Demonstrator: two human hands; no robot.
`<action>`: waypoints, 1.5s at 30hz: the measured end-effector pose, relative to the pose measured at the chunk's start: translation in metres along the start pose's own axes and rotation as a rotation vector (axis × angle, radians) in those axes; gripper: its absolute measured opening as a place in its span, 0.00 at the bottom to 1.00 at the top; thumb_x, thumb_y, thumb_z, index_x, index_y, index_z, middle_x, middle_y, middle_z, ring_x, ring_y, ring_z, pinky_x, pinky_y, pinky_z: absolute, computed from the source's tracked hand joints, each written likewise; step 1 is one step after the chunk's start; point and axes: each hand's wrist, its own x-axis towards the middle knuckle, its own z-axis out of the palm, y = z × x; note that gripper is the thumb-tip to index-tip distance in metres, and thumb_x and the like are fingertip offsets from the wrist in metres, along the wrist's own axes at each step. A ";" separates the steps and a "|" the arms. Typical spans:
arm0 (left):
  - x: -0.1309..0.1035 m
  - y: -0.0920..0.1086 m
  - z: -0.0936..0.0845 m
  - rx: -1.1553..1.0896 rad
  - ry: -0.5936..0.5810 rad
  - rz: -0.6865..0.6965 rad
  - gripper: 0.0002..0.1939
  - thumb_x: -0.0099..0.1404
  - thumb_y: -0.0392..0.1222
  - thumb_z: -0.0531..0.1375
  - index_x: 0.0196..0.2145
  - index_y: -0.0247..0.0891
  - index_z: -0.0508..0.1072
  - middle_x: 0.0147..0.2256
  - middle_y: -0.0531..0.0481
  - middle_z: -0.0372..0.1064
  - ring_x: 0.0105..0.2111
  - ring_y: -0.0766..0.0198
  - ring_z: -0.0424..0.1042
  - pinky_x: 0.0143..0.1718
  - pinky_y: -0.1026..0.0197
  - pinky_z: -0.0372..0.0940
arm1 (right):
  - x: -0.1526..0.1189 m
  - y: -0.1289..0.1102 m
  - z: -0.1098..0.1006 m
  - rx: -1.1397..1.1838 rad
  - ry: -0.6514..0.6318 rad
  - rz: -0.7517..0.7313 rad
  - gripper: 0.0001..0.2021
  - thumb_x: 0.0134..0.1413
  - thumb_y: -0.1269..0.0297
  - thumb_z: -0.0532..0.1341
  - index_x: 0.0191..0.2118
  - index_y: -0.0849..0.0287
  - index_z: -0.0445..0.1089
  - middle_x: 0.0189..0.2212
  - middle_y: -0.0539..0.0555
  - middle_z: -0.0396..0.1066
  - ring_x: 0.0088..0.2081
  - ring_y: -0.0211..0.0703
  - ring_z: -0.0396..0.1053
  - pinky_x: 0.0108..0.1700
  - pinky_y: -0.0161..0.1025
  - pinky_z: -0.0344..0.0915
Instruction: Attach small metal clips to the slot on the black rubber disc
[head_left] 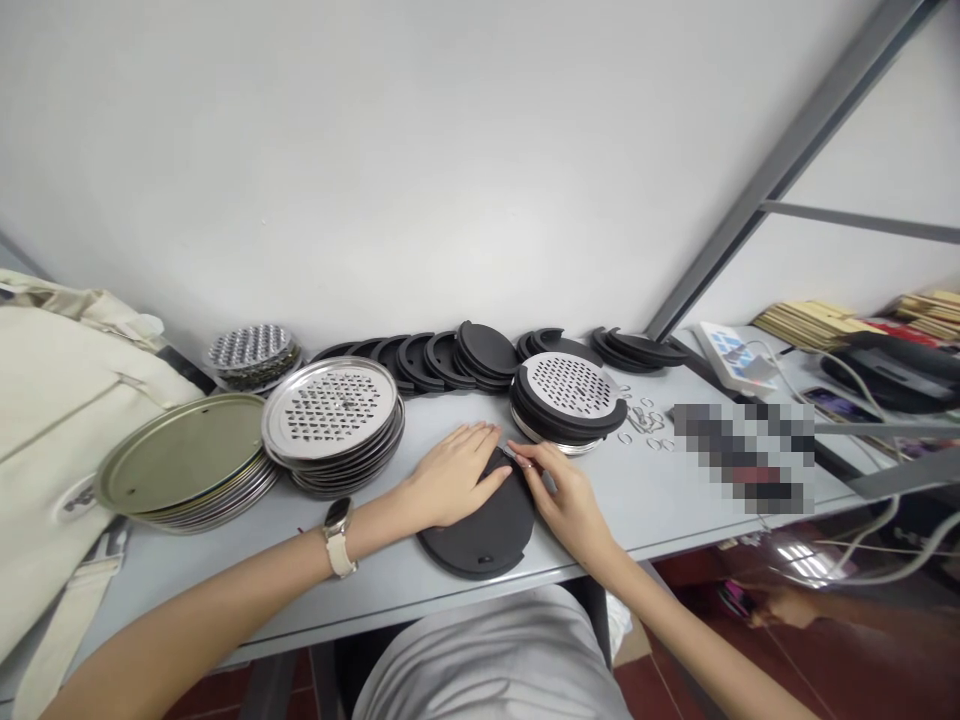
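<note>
A round black disc (480, 540) lies near the table's front edge, with a small slot close to its near rim. My left hand (457, 475) rests flat on the disc's upper left part, fingers stretched out. At its far edge, the fingers of my right hand (562, 495) are pinched on a small metal piece (508, 453), whose exact kind I cannot make out. Just behind stands a stack topped by a perforated metal grater plate (574, 384) with a black rim around it. Loose metal rings and clips (643, 418) are scattered to its right.
Stacked grater discs (330, 410) and olive-green round trays (187, 455) stand left, beside a cream bag (67, 400). Black discs (487, 350) line the wall. A grey metal post (780, 180), white cables and a calculator-like device (735, 358) are at right. Another person's hand (787, 605) shows low right.
</note>
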 end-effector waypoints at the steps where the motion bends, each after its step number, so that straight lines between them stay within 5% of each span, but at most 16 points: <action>1: 0.000 0.000 0.000 0.001 0.000 0.000 0.27 0.71 0.53 0.44 0.60 0.33 0.56 0.61 0.39 0.55 0.62 0.54 0.54 0.62 0.49 0.51 | 0.000 0.000 0.000 0.001 -0.004 0.001 0.11 0.64 0.67 0.52 0.46 0.56 0.69 0.36 0.57 0.71 0.39 0.47 0.69 0.44 0.46 0.66; 45: 0.000 0.000 0.000 -0.001 -0.010 -0.012 0.26 0.71 0.51 0.47 0.60 0.33 0.57 0.61 0.40 0.56 0.62 0.54 0.55 0.63 0.49 0.50 | -0.003 0.003 0.002 -0.086 -0.034 -0.081 0.11 0.62 0.72 0.53 0.48 0.57 0.67 0.36 0.55 0.69 0.40 0.46 0.66 0.44 0.43 0.64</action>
